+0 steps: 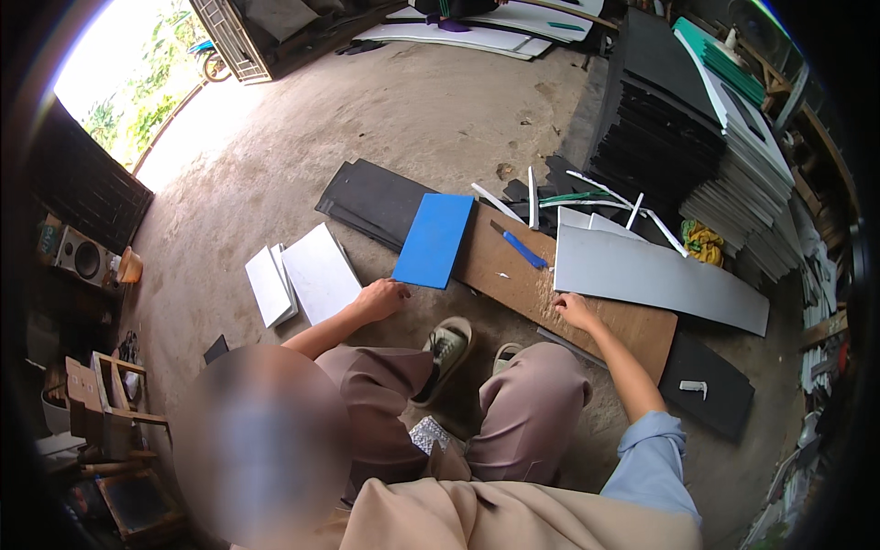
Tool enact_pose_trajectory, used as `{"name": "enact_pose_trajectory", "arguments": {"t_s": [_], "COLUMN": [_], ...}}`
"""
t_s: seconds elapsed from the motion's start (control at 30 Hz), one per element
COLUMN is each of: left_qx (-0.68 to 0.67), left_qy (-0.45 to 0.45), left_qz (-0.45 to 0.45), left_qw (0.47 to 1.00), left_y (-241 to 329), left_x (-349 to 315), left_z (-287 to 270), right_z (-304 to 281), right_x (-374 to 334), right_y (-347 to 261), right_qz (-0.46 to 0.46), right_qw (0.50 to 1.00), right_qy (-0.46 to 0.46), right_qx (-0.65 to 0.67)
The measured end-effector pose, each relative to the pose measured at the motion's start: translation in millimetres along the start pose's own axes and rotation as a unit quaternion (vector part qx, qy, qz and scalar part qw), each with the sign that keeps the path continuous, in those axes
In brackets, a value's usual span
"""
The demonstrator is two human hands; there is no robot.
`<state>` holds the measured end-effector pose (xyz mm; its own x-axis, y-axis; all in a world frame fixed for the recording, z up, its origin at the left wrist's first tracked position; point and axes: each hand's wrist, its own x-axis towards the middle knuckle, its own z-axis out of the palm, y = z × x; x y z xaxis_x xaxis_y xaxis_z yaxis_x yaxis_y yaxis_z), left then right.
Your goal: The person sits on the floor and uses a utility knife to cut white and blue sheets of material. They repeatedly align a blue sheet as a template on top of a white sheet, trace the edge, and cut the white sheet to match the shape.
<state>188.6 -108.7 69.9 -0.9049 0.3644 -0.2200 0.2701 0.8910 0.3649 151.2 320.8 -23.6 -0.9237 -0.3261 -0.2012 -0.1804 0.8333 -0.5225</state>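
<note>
My left hand (pixel 383 298) is closed at the near left corner of a flat blue sheet (pixel 433 243), its fingertips partly hidden by the sheet's edge. The blue sheet rests across dark grey sheets (pixel 371 192) and the left end of a brown wooden board (pixel 632 325). My right hand (pixel 575 312) has its fingers bent together over the board, by the near left corner of a long light grey sheet (pixel 655 275); whether they pinch its edge is hard to see. A blue-handled cutter knife (pixel 524 248) lies on the board between my hands.
White sheets (pixel 321 270) lie on the floor at left. White strips (pixel 533 197) and dark offcuts are scattered beyond the board. Tall stacks of black sheets (pixel 655 137) and white sheets (pixel 742 206) stand at right. A black sheet (pixel 706 385) sits by the board's right end.
</note>
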Motion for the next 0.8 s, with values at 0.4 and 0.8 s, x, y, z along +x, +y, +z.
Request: {"name": "enact_pose_trajectory", "arguments": {"t_s": [0.4, 0.8], "left_qx": [-0.158, -0.403], "left_qy": [0.043, 0.105], "left_qz": [0.035, 0.013], "left_qw": [0.986, 0.909], "left_y": [0, 47], "left_x": [139, 184], "left_z": [56, 105], "right_z": [76, 41], "right_x": [121, 64], "right_y": [-15, 12], "right_qz": [-0.047, 0.166], "right_qw": [0.947, 0.902], "right_qy": [0.316, 0.376], "right_qx": [0.033, 0.132]}}
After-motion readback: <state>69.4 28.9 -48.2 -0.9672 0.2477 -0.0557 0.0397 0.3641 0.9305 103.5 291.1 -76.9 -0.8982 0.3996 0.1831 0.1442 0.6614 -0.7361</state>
